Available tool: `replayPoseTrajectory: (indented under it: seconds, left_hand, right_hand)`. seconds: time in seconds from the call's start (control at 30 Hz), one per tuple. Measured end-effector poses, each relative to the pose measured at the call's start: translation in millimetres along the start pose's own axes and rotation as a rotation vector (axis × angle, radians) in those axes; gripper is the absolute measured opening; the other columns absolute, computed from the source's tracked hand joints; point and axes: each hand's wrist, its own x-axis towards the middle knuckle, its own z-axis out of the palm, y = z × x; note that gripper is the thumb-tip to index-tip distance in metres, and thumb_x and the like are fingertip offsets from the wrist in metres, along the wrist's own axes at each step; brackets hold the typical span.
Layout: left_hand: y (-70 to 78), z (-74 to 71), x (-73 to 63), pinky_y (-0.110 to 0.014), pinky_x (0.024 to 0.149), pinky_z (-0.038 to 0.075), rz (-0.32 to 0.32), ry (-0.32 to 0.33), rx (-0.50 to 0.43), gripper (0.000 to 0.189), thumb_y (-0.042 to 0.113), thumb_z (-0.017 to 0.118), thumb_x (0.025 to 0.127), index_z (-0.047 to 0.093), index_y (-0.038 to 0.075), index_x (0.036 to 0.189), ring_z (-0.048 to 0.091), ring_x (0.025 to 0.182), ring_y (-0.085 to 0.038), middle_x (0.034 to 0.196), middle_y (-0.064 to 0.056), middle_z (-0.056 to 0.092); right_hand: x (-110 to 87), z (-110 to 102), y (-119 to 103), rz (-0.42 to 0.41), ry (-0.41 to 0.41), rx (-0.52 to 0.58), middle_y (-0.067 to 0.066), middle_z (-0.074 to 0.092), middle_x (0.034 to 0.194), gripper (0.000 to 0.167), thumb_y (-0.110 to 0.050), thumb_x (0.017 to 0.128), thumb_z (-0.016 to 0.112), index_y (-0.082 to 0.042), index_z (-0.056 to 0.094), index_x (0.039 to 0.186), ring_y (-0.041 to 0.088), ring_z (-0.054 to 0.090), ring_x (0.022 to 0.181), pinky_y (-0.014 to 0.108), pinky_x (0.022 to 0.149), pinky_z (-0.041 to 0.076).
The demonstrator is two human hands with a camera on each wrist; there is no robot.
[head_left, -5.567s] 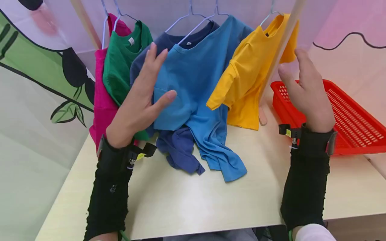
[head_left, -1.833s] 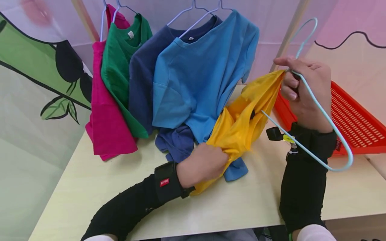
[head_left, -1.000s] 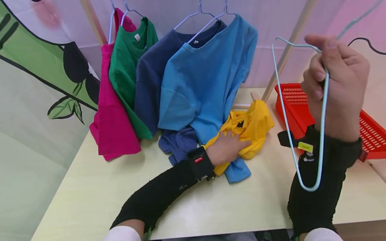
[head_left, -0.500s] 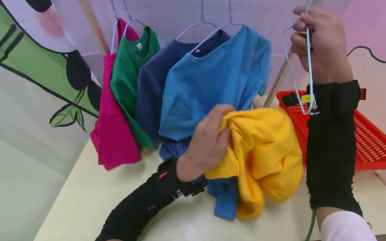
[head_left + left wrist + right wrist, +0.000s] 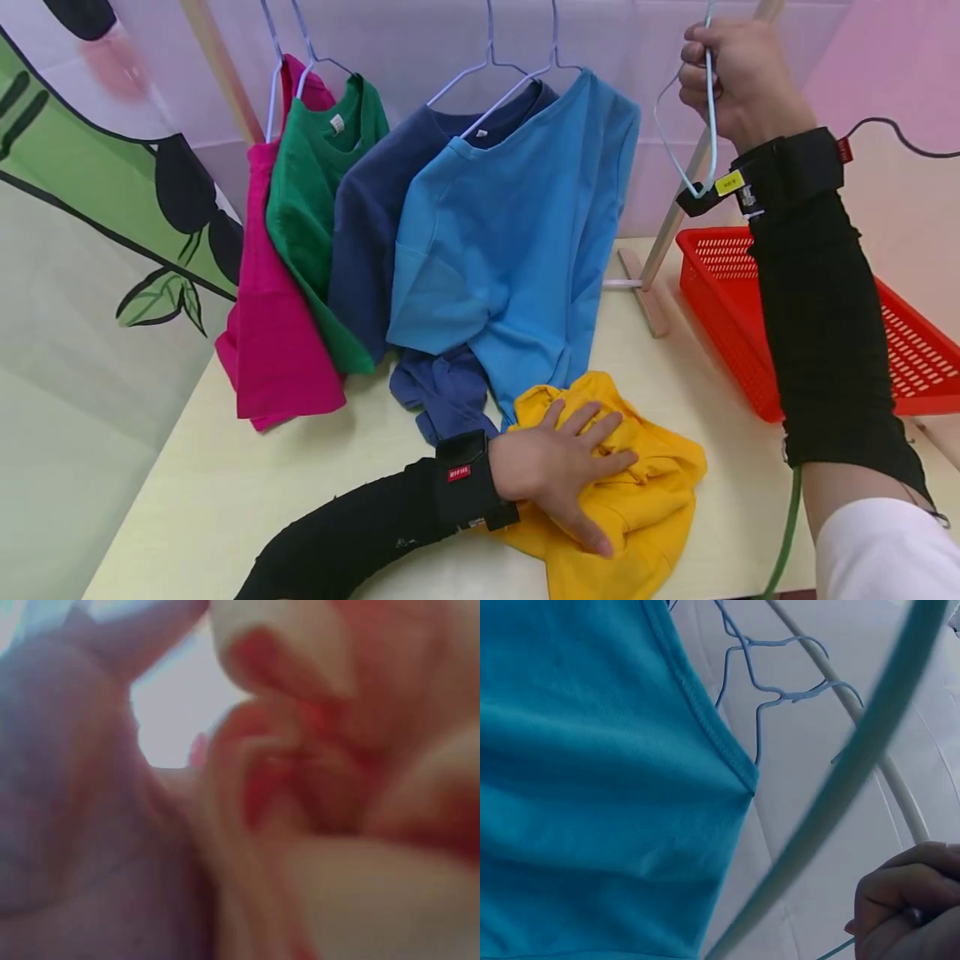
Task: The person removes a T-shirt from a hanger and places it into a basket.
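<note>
My left hand [image 5: 558, 467] rests with spread fingers on a crumpled yellow shirt [image 5: 645, 517] at the table's front. Seen from the left wrist, that hand [image 5: 75, 795] lies beside blurred, pale folds of the shirt [image 5: 375, 892]. Raised at the upper right, my right hand [image 5: 742, 83] grips a pale blue clothes hanger [image 5: 712, 125] with no garment on it. The right wrist view has the curled right hand [image 5: 911, 900] below the rack's rail [image 5: 900, 787], and the hanger's wire [image 5: 832, 795] crosses close to the camera.
A light blue shirt [image 5: 517, 225], a navy shirt [image 5: 375, 233], a green shirt [image 5: 315, 208] and a magenta garment [image 5: 277, 333] hang left of the right rack post [image 5: 663, 242]. A red basket [image 5: 720, 325] stands on the right, partly behind my right arm.
The yellow shirt has come off the rack and its hanger and now lies on the table under my left hand. My right hand has carried the bare hanger up towards the rail.
</note>
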Motion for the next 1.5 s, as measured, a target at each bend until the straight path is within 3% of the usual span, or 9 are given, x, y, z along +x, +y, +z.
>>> replayPoseTrajectory:
  seconds: [0.1,0.3,0.43,0.57,0.73,0.83,0.93,1.23,1.5]
  left_hand:
    - [0.3,9.1,0.8,-0.057,0.128,0.022,0.014,-0.021,0.077,0.115,0.067,0.089,0.076,0.028,0.040,0.169,0.018,0.161,-0.025,0.175,0.001,0.020]
    - [-8.4,10.3,13.0,-0.042,0.104,0.048,0.058,0.200,0.192,0.054,0.020,0.079,0.098,0.059,0.033,0.147,0.051,0.119,-0.021,0.138,0.001,0.056]
    - [-17.2,-2.4,14.8,-0.034,0.092,0.050,0.046,0.271,0.059,0.040,0.016,0.067,0.106,0.061,0.026,0.144,0.054,0.110,-0.022,0.136,-0.002,0.058]
    - [-30.3,-23.3,4.6,-0.031,0.102,0.049,0.015,0.435,-0.111,0.041,0.014,0.060,0.108,0.057,0.019,0.149,0.054,0.118,-0.024,0.145,-0.006,0.054]
    - [-46.3,-44.5,-12.8,-0.035,0.112,0.046,0.028,0.770,-0.360,0.047,0.005,0.061,0.103,0.055,0.008,0.149,0.053,0.127,-0.026,0.148,-0.011,0.051]
    - [-50.5,-50.4,-17.6,-0.033,0.107,0.048,0.072,0.941,-0.518,0.049,-0.001,0.058,0.098,0.052,0.004,0.146,0.055,0.122,-0.025,0.142,-0.013,0.055]
    - [-48.1,-52.3,-17.3,-0.030,0.098,0.051,0.116,1.022,-0.678,0.051,-0.003,0.053,0.094,0.046,0.002,0.144,0.057,0.113,-0.025,0.135,-0.014,0.056]
    - [-22.1,-53.0,-14.7,-0.028,0.096,0.052,0.261,0.782,-1.218,0.059,-0.003,0.045,0.099,0.024,0.002,0.154,0.055,0.114,-0.029,0.146,-0.020,0.040]
    - [-39.9,-76.8,-43.6,-0.048,0.113,0.048,0.081,0.690,-0.892,0.067,0.029,0.052,0.112,0.019,0.011,0.167,0.045,0.145,-0.029,0.168,-0.011,0.029]
  right_hand:
    - [2.9,-9,2,0.043,0.009,-0.031,0.010,0.051,0.078,0.013,-0.017,0.113,0.055,-0.005,0.058,0.116,0.023,0.040,0.051,0.030,0.046,0.037]
    - [-17.8,-19,-4,0.027,0.058,-0.601,0.000,0.055,0.110,0.052,-0.041,0.110,0.058,-0.032,0.034,0.155,0.016,0.048,0.074,0.021,0.063,0.044]
    - [-68.7,-16,3,-0.234,0.216,-1.132,-0.012,0.047,0.132,0.077,-0.048,0.108,0.055,-0.036,0.011,0.170,0.003,0.048,0.094,0.015,0.077,0.044]
    - [-123.0,-17,23,-0.653,0.328,-1.243,-0.013,0.039,0.154,0.075,-0.040,0.104,0.061,-0.024,0.024,0.167,-0.006,0.044,0.105,0.010,0.086,0.044]
    - [-161.9,-31,60,-0.946,-0.165,-1.062,0.002,0.040,0.153,0.077,-0.035,0.092,0.077,-0.002,0.042,0.152,0.014,0.055,0.121,0.014,0.093,0.049]
    - [-175.4,-39,94,-0.907,-0.591,-1.147,0.017,0.018,0.169,0.109,-0.064,0.084,0.082,-0.001,0.034,0.159,0.031,0.034,0.148,0.026,0.112,0.040]
    - [-188.3,-41,132,-0.879,-0.765,-1.337,0.024,-0.003,0.174,0.125,-0.088,0.073,0.071,-0.019,0.029,0.168,0.038,0.017,0.157,0.039,0.114,0.039]
    - [-199.7,-46,187,-1.156,-0.521,-1.171,0.033,0.035,0.155,0.076,-0.062,0.091,0.076,-0.005,0.057,0.138,0.042,0.034,0.149,0.031,0.114,0.038]
    - [-190.7,-75,112,-1.027,-0.259,-1.201,0.017,0.055,0.145,0.081,-0.051,0.083,0.089,0.012,0.063,0.126,0.018,0.045,0.141,0.020,0.107,0.040]
